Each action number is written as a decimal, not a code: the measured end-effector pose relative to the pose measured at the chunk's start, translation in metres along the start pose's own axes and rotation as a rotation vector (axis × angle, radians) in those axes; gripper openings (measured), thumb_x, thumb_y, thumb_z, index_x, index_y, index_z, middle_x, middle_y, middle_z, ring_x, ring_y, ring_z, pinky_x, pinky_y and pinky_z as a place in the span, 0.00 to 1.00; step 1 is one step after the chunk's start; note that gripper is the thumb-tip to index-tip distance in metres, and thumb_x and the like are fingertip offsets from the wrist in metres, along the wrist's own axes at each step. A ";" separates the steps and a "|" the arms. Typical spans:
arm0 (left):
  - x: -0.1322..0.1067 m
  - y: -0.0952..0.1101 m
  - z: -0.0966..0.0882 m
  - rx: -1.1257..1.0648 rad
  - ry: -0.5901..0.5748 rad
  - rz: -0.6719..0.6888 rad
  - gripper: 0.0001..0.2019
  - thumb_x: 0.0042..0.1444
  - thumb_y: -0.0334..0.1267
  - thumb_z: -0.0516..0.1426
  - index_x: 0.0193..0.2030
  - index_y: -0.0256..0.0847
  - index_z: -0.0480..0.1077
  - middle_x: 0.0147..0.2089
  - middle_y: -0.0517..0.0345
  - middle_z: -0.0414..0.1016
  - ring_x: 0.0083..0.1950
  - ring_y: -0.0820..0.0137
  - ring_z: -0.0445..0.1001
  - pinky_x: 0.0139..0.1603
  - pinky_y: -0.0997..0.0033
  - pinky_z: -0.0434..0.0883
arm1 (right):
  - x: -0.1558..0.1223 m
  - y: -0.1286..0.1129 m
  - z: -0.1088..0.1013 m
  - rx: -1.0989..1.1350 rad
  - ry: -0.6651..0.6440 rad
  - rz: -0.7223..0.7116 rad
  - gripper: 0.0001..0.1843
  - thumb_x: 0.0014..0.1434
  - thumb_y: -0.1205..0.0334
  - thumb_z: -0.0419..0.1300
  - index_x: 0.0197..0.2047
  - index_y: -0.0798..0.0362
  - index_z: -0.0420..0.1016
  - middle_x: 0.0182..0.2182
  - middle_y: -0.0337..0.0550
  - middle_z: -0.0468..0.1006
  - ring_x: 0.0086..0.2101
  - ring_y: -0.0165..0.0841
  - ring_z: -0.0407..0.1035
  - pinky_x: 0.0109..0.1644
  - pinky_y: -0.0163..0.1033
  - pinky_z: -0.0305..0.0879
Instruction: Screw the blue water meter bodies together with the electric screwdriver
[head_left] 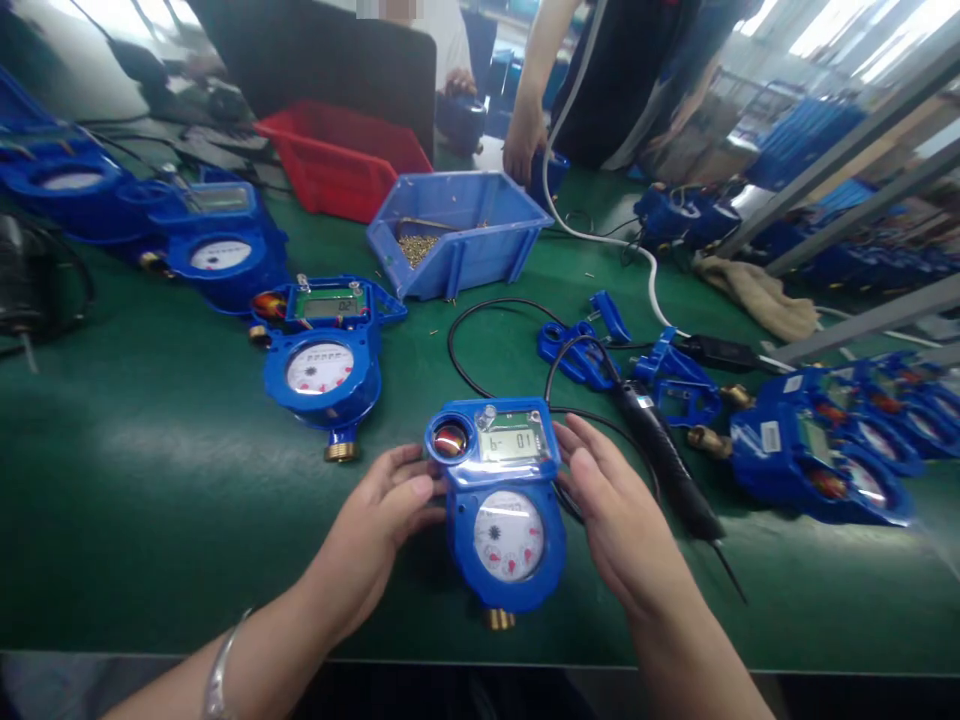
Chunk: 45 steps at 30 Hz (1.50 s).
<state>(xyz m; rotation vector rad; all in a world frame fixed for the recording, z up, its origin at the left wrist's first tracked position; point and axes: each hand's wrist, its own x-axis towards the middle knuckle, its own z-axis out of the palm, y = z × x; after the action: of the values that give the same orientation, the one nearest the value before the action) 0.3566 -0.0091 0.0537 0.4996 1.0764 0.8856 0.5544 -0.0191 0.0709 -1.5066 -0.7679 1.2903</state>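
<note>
A blue water meter with a lit-grey digital display and a round white dial stands in front of me, a brass fitting at its near end. My left hand holds its left side, thumb by the upper edge and fingers curled behind. On the opposite side, my right hand grips it with curved fingers, partly hidden by the meter. Right of it lies a black electric screwdriver with its cable looping behind. Loose blue plastic covers rest beyond the screwdriver.
An open-topped meter stands left, with more meters behind it. A blue bin of small brass screws and a red bin are at the back. Several meters line the right. Another person's hand is across the table.
</note>
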 end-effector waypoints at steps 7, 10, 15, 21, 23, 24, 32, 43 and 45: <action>0.018 0.006 0.021 0.004 -0.231 0.043 0.26 0.46 0.41 0.64 0.51 0.35 0.65 0.52 0.46 0.73 0.53 0.58 0.70 0.55 0.59 0.64 | 0.015 -0.011 0.029 0.130 -0.154 0.240 0.26 0.53 0.51 0.63 0.52 0.54 0.68 0.42 0.47 0.79 0.45 0.42 0.72 0.47 0.45 0.69; 0.019 0.001 0.025 -0.023 -0.206 0.085 0.26 0.44 0.39 0.65 0.50 0.35 0.65 0.49 0.46 0.74 0.50 0.58 0.72 0.53 0.59 0.66 | 0.012 -0.008 0.030 0.197 -0.123 0.268 0.27 0.52 0.52 0.64 0.53 0.55 0.68 0.38 0.46 0.80 0.40 0.40 0.75 0.44 0.43 0.70; 0.018 0.000 0.026 -0.068 -0.149 0.067 0.26 0.43 0.36 0.65 0.49 0.36 0.64 0.47 0.49 0.75 0.48 0.60 0.72 0.53 0.59 0.66 | 0.012 -0.007 0.027 0.292 -0.157 0.260 0.25 0.50 0.56 0.66 0.50 0.55 0.69 0.38 0.45 0.80 0.37 0.39 0.75 0.43 0.43 0.71; 0.022 0.010 0.022 -0.052 -0.252 0.030 0.25 0.43 0.38 0.66 0.48 0.35 0.66 0.48 0.46 0.75 0.50 0.57 0.72 0.54 0.57 0.65 | 0.025 -0.013 0.030 0.318 -0.163 0.308 0.18 0.52 0.55 0.64 0.42 0.57 0.74 0.34 0.45 0.81 0.36 0.39 0.76 0.44 0.43 0.70; 0.023 0.008 0.021 -0.034 -0.250 0.031 0.27 0.42 0.39 0.67 0.49 0.35 0.66 0.48 0.45 0.75 0.51 0.55 0.72 0.54 0.56 0.65 | 0.028 -0.012 0.033 0.343 -0.139 0.323 0.17 0.53 0.54 0.63 0.42 0.57 0.74 0.34 0.45 0.81 0.36 0.40 0.76 0.45 0.44 0.70; 0.023 0.006 0.020 -0.027 -0.243 0.037 0.29 0.41 0.40 0.67 0.50 0.35 0.65 0.49 0.45 0.74 0.51 0.55 0.71 0.54 0.56 0.65 | 0.029 -0.010 0.033 0.352 -0.124 0.318 0.17 0.52 0.55 0.63 0.42 0.57 0.74 0.33 0.45 0.81 0.36 0.40 0.76 0.45 0.44 0.70; 0.031 -0.016 0.013 -0.156 -0.386 0.019 0.27 0.49 0.48 0.63 0.53 0.36 0.66 0.53 0.45 0.72 0.56 0.58 0.69 0.58 0.58 0.62 | 0.027 -0.003 0.018 0.414 -0.080 0.231 0.19 0.48 0.48 0.64 0.39 0.53 0.74 0.34 0.44 0.81 0.41 0.44 0.75 0.48 0.48 0.69; 0.037 -0.004 0.029 0.011 -0.291 0.041 0.33 0.38 0.50 0.67 0.48 0.35 0.65 0.46 0.44 0.74 0.47 0.56 0.73 0.48 0.58 0.69 | 0.013 0.011 0.006 0.210 -0.083 -0.023 0.38 0.38 0.34 0.65 0.49 0.48 0.71 0.45 0.45 0.77 0.53 0.46 0.65 0.57 0.51 0.61; 0.034 0.002 0.030 0.132 -0.278 0.073 0.27 0.44 0.51 0.63 0.47 0.35 0.66 0.45 0.46 0.75 0.46 0.57 0.73 0.47 0.59 0.68 | 0.005 0.013 0.003 0.180 -0.140 -0.052 0.41 0.40 0.37 0.67 0.55 0.47 0.67 0.50 0.47 0.74 0.54 0.47 0.64 0.57 0.52 0.61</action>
<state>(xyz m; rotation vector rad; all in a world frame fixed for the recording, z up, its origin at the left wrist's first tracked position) 0.3897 0.0221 0.0492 0.7532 0.8686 0.7850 0.5507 -0.0180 0.0567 -1.2556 -0.7536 1.3975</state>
